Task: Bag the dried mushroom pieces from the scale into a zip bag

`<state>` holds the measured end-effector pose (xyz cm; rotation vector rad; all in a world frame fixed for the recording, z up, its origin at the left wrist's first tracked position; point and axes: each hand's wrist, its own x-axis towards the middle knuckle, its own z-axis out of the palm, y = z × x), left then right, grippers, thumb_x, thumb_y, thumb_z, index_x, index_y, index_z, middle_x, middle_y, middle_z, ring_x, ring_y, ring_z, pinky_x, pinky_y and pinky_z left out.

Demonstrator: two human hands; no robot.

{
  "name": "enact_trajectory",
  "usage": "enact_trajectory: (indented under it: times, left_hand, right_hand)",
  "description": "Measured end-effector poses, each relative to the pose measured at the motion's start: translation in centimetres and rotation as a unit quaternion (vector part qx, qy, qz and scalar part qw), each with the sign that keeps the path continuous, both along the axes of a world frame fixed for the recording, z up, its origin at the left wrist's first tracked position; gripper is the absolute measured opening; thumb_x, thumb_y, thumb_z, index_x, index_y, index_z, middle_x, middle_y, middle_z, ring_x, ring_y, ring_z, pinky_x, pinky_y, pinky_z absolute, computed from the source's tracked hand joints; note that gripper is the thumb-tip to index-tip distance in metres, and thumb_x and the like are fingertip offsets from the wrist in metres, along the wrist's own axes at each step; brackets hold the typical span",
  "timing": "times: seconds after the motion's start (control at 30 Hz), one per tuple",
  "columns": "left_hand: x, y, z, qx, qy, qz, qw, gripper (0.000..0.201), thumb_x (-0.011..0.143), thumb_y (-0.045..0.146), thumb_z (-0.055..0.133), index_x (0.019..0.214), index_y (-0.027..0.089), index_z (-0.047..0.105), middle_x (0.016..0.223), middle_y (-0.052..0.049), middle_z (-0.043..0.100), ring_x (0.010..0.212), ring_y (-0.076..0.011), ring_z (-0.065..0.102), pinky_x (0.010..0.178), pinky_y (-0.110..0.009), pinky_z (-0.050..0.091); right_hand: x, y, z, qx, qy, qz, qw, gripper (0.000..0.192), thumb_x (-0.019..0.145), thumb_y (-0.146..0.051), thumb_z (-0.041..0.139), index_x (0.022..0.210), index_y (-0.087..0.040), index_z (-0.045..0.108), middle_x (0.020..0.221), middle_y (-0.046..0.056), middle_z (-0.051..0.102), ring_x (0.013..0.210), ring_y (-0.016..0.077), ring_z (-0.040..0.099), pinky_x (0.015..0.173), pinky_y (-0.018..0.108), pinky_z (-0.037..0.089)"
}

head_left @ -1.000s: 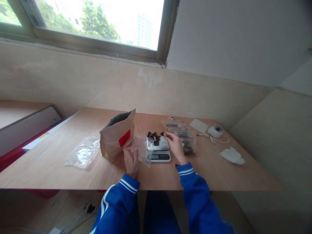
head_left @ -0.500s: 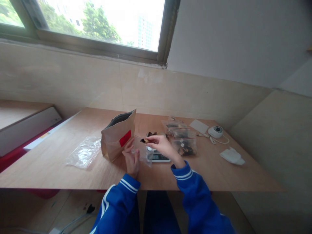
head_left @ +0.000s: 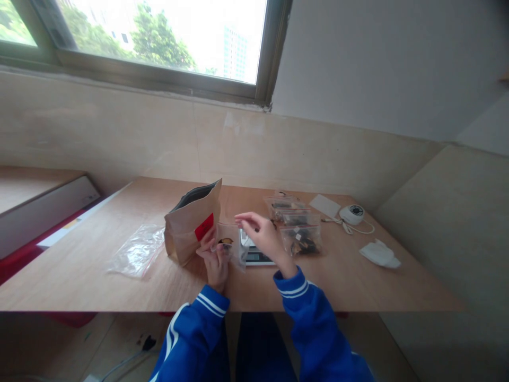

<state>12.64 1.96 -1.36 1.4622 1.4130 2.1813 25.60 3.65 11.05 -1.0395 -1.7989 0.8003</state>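
My left hand [head_left: 215, 261] grips a small clear zip bag [head_left: 237, 255], held up beside the brown paper pouch [head_left: 183, 233]. A dark, yellowish-edged dried piece [head_left: 226, 242] shows inside the bag, near the left fingers. My right hand [head_left: 260, 235] is raised above the white digital scale [head_left: 260, 259], fingers stretched to the left and thumb apart, with nothing visible between them. It covers much of the scale and whatever lies on it. The pouch stands upright with its top open and a red label on its front.
Several filled zip bags [head_left: 303, 241] of dark dried pieces lie right of the scale. Flat clear bags [head_left: 137, 249] rest left of the pouch. Farther right are a white card [head_left: 324, 205], a white domed device [head_left: 351, 214] with a cable, and a crumpled white tissue [head_left: 379, 254].
The dark dried piece left my right fingers and is now in the clear bag. My right hand moved slightly, its fingers now apart. My left hand keeps holding the bag.
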Motion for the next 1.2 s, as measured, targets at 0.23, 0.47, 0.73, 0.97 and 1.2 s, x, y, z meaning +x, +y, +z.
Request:
enact_trajectory:
  times: [0.23, 0.47, 0.73, 0.97, 1.2]
  left_hand:
    - [-0.1, 0.0, 0.2, -0.04, -0.01, 0.023, 0.999, 0.034, 0.092, 0.045, 0.043, 0.109, 0.015, 0.043, 0.124, -0.021, 0.053, 0.114, -0.0268, 0.055, 0.093, -0.047, 0.045]
    - [0.0, 0.1, -0.3, -0.019, 0.003, 0.027, 0.999, 0.026, 0.093, 0.043, 0.041, 0.1, 0.018, 0.037, 0.12, -0.02, 0.055, 0.114, -0.0261, 0.056, 0.094, -0.046, 0.045]
    - [-0.2, 0.2, -0.6, -0.025, -0.005, 0.02, 0.999, 0.023, 0.092, 0.042, 0.041, 0.095, 0.02, 0.035, 0.118, -0.019, 0.056, 0.114, -0.0269, 0.056, 0.094, -0.049, 0.044]
    - [-0.2, 0.1, -0.4, -0.023, -0.006, 0.018, 1.0, 0.023, 0.091, 0.042, 0.042, 0.093, 0.02, 0.034, 0.117, -0.019, 0.056, 0.112, -0.0279, 0.057, 0.092, -0.052, 0.044]
    - [-0.2, 0.3, -0.7, 0.008, 0.025, 0.012, 1.0, 0.016, 0.091, 0.033, 0.044, 0.097, 0.02, 0.036, 0.118, -0.017, 0.055, 0.113, -0.0253, 0.056, 0.092, -0.049, 0.046]
  right_hand:
    - [9.4, 6.1, -4.7, 0.06, -0.313, -0.174, 0.932, 0.037, 0.079, 0.0, 0.043, 0.101, -0.014, 0.068, 0.107, 0.011, 0.069, 0.104, 0.023, 0.06, 0.095, 0.039, 0.045]
    - [11.1, 7.8, -7.7, 0.04, -0.401, -0.115, 0.908, 0.033, 0.078, -0.005, 0.06, 0.107, -0.017, 0.066, 0.104, 0.01, 0.069, 0.099, 0.0235, 0.06, 0.09, 0.038, 0.043]
    - [11.5, 7.6, -6.9, 0.074, -0.433, -0.126, 0.889, 0.012, 0.079, -0.011, 0.065, 0.09, -0.016, 0.068, 0.095, 0.009, 0.068, 0.099, 0.0253, 0.056, 0.089, 0.038, 0.04]
    - [10.7, 6.7, -3.2, 0.115, -0.414, -0.178, 0.885, 0.009, 0.084, -0.017, 0.061, 0.081, -0.017, 0.07, 0.095, 0.01, 0.067, 0.101, 0.0277, 0.055, 0.092, 0.044, 0.035]
    - [4.0, 2.9, 2.6, 0.11, -0.137, -0.024, 0.984, 0.015, 0.087, -0.029, 0.06, 0.088, -0.019, 0.072, 0.087, 0.003, 0.07, 0.077, 0.0158, 0.062, 0.07, 0.027, 0.046]
